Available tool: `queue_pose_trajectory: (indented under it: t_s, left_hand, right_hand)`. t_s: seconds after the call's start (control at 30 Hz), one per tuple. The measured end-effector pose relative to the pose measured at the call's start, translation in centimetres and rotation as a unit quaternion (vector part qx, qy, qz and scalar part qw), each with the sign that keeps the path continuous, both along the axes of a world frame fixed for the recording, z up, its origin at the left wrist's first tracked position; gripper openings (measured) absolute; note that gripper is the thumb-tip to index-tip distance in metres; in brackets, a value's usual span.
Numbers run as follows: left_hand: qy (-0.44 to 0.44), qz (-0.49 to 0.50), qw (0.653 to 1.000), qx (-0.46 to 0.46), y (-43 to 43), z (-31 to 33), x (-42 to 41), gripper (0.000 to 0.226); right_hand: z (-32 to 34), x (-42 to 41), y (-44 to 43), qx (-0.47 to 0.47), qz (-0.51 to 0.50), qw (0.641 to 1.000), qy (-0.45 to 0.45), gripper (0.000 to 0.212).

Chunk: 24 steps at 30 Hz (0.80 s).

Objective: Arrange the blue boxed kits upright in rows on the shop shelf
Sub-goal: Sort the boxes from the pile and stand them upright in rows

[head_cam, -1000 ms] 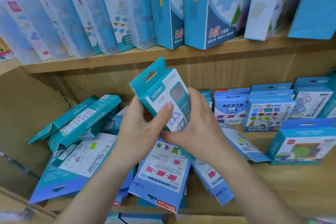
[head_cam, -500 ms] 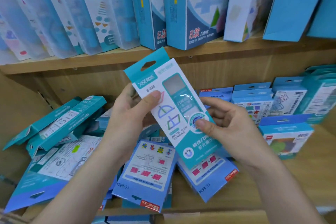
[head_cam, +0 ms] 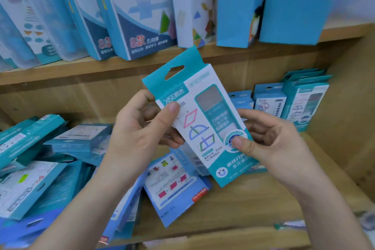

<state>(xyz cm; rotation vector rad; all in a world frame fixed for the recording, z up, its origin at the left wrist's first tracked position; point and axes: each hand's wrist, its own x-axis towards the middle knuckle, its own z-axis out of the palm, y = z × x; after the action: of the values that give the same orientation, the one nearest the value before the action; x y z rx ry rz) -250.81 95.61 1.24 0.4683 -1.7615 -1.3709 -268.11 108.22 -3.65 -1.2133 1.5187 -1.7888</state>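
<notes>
Our left hand (head_cam: 140, 134) and right hand (head_cam: 274, 144) pinch the box (head_cam: 205, 128) between their fingers (head_cam: 172, 108); shoving it in could topple the far-right row (head_cam: 304, 105)

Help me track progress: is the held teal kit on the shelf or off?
Off it. Left hand and right hand hold the teal kit tilted, tab up, above the shelf.

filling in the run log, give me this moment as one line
left hand: grips teal boxed kit | right hand: pinches same kit | kit: held tilted above lower shelf | placed: not yet
</notes>
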Motion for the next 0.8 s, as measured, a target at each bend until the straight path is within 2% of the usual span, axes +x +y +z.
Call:
queue_pose_trajectory:
  t_s: [0.07, 0.17, 0.33, 0.43, 0.57, 0.7, 0.8]
  left_hand:
    - [-0.008, -0.007, 1.0, -0.023, 1.4, 0.0, -2.0, 0.025]
    - [-0.011, -0.027, 0.996, -0.079, 3.6, -0.1, -5.6, 0.019]
    - [-0.037, -0.03, 0.982, -0.183, 6.6, -0.6, -12.6, 0.019]
    - [-0.095, 0.005, 0.965, -0.243, 7.3, -1.3, -17.2, 0.02]
    - [-0.194, 0.016, 0.93, -0.311, 6.7, -3.2, -23.4, 0.024]
    - [-0.291, 0.014, 0.899, -0.326, 6.2, -5.5, -28.1, 0.024]
    - [-0.333, 0.017, 0.888, -0.318, 5.9, -6.6, -29.9, 0.027]
  right_hand:
    - [0.1, -2.0, 1.4, 0.003, -0.022, 1.0, 0.009, 0.039]
    - [-0.5, -5.0, 3.6, -0.006, -0.065, 0.997, 0.031, 0.041]
    - [-2.6, -9.9, 6.8, 0.005, -0.182, 0.974, 0.133, 0.051]
    - [-4.2, -12.0, 7.9, 0.041, -0.226, 0.964, 0.134, 0.065]
    - [-5.6, -14.1, 8.4, 0.091, -0.236, 0.961, 0.107, 0.076]
    - [-5.8, -15.3, 8.3, 0.115, -0.229, 0.961, 0.101, 0.079]
    - [-5.8, -15.9, 7.6, 0.132, -0.214, 0.963, 0.094, 0.081]
